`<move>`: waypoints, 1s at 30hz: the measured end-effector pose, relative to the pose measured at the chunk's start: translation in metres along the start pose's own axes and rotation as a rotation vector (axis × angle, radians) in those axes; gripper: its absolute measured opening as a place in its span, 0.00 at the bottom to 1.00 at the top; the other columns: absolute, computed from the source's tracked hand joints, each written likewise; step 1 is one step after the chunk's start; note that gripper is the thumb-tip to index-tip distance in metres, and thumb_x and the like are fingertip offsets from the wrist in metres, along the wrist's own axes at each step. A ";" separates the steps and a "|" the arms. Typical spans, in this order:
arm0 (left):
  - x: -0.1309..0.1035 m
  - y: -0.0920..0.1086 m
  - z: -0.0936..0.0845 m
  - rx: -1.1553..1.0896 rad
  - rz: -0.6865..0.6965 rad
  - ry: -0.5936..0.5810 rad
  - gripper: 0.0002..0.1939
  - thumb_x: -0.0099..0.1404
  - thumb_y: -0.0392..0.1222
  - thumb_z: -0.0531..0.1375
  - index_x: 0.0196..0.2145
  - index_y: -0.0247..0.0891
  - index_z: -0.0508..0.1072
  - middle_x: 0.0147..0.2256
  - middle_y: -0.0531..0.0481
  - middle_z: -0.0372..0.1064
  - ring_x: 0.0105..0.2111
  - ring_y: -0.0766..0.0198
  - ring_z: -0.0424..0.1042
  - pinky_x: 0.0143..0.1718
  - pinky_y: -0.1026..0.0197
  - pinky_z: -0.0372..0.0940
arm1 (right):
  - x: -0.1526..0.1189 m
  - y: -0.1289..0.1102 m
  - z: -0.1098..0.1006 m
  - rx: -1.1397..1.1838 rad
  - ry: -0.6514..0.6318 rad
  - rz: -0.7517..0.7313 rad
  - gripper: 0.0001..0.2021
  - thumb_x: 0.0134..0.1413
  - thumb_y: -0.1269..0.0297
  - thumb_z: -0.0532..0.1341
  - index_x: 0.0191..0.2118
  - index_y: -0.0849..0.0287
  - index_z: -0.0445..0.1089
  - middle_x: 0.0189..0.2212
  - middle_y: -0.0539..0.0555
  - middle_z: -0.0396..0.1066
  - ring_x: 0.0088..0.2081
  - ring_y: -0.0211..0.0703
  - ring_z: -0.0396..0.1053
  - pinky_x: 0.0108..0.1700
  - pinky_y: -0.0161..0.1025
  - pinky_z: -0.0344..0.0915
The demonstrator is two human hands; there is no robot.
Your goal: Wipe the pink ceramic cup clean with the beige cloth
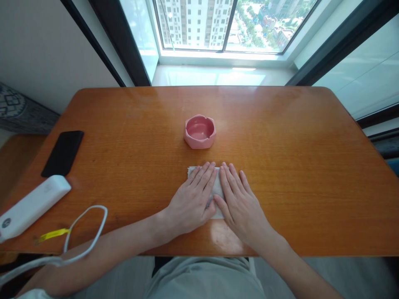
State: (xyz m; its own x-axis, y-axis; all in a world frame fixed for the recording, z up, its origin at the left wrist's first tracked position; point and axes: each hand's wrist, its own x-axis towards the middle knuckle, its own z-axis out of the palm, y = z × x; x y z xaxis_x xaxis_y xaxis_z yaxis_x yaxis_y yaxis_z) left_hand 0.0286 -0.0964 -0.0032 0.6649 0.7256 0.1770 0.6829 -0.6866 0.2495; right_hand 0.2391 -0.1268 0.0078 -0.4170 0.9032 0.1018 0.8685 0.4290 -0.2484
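A white folded cloth or tissue (218, 191) lies flat on the wooden table near its front edge. My left hand (195, 197) rests palm down over the left part of it, fingers stretched out and lying flat. Over the right part lies my right hand (240, 199), also palm down, its fingers extended and slightly apart. The thumbs are close to each other above the cloth. Just beyond my fingertips stands a pink ashtray (200, 133) with an angular rim; neither hand touches it.
On the wooden table (296, 145), a black phone (62, 153) lies at the left, with a white elongated device (34, 205) below it. A white cable (104, 220) with a yellow tag (53, 235) loops by my left forearm. A window is behind.
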 end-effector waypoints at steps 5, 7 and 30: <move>0.001 -0.005 0.000 -0.027 0.006 0.014 0.42 0.80 0.46 0.55 0.82 0.23 0.50 0.83 0.28 0.49 0.85 0.42 0.49 0.87 0.40 0.50 | -0.007 0.004 0.002 0.012 -0.009 0.030 0.44 0.83 0.55 0.51 0.88 0.58 0.22 0.86 0.67 0.43 0.87 0.68 0.43 0.85 0.77 0.50; 0.002 -0.009 -0.002 -0.031 0.015 0.000 0.42 0.79 0.45 0.55 0.82 0.23 0.51 0.83 0.28 0.49 0.85 0.42 0.49 0.87 0.41 0.50 | -0.002 0.002 0.001 -0.004 -0.016 0.030 0.43 0.84 0.54 0.51 0.88 0.60 0.26 0.86 0.67 0.42 0.88 0.67 0.41 0.85 0.76 0.48; 0.069 -0.168 -0.050 -0.078 -0.500 0.186 0.36 0.81 0.45 0.51 0.80 0.27 0.62 0.82 0.36 0.56 0.85 0.42 0.49 0.87 0.38 0.48 | 0.158 0.091 -0.024 -0.010 0.115 0.313 0.37 0.81 0.57 0.43 0.86 0.71 0.46 0.87 0.73 0.43 0.88 0.71 0.39 0.83 0.80 0.42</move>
State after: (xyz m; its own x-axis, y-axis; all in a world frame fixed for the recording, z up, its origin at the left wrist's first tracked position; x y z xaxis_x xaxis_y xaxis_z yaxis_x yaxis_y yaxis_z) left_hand -0.0551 0.0713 0.0151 0.1947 0.9638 0.1819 0.8732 -0.2548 0.4155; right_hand 0.2590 0.0554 0.0239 -0.0972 0.9867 0.1300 0.9526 0.1301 -0.2749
